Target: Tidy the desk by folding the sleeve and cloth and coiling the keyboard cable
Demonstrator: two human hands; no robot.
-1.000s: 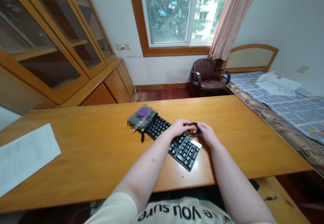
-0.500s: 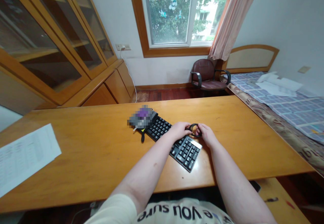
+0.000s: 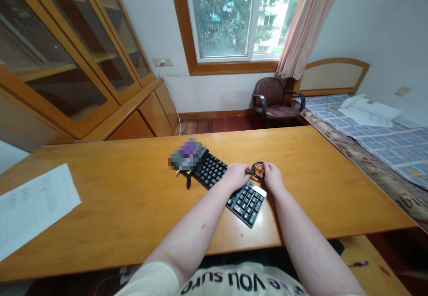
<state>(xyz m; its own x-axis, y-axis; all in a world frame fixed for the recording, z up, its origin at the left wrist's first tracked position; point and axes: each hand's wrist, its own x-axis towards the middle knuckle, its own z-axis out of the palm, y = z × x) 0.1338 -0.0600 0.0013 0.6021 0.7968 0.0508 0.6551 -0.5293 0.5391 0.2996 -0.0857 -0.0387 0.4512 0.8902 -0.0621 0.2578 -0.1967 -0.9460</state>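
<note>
A coiled black cable (image 3: 257,170) is stretched between my two hands, above the far edge of a black keyboard (image 3: 248,203). My left hand (image 3: 238,175) is closed on the cable's left end and covers part of the keys. On the other side of the loops, my right hand (image 3: 273,176) pinches the coil with its fingertips. The keyboard lies slantwise on the wooden desk, its number pad toward me. A dark pouch-like item (image 3: 187,155), blurred out by pixels, rests on the keyboard's far left end.
Printed paper sheets (image 3: 36,207) lie at the left of the desk (image 3: 127,207). Behind the desk stand a brown armchair (image 3: 270,97) and, to the right, a bed with a checked cover (image 3: 377,140). A glass-fronted cabinet (image 3: 100,77) fills the left side.
Both hands have shifted slightly, and the right hand has moved a little to the right. More of the cable's loops show between them. The keyboard has stayed in place.
</note>
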